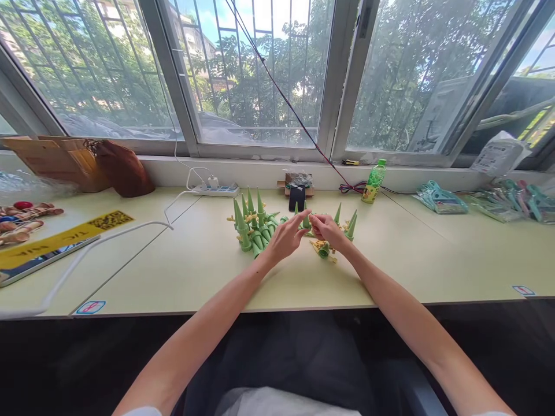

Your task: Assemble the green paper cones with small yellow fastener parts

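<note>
Over the table, my left hand [285, 238] has its thumb and forefinger curved around a green cone [306, 222], which is partly hidden by the fingers. Close against it, my right hand [328, 229] is closed in a pinch at the cone's side; whatever is between its fingertips is too small to make out. Left of my hands are several green cones, some upright [241, 226] and some lying down [259, 239], with small yellow pieces among them. Below my right hand lies another green cone [323, 249] beside yellow pieces [333, 260]. More cones [351, 225] stand just to the right.
Behind the cones are a black phone-like object [297, 197] and a small cardboard box [309, 188]. A green bottle [373, 182] stands back right, near packaged items [440, 199]. A white cable [125, 230] crosses the left side from a power strip [217, 190].
</note>
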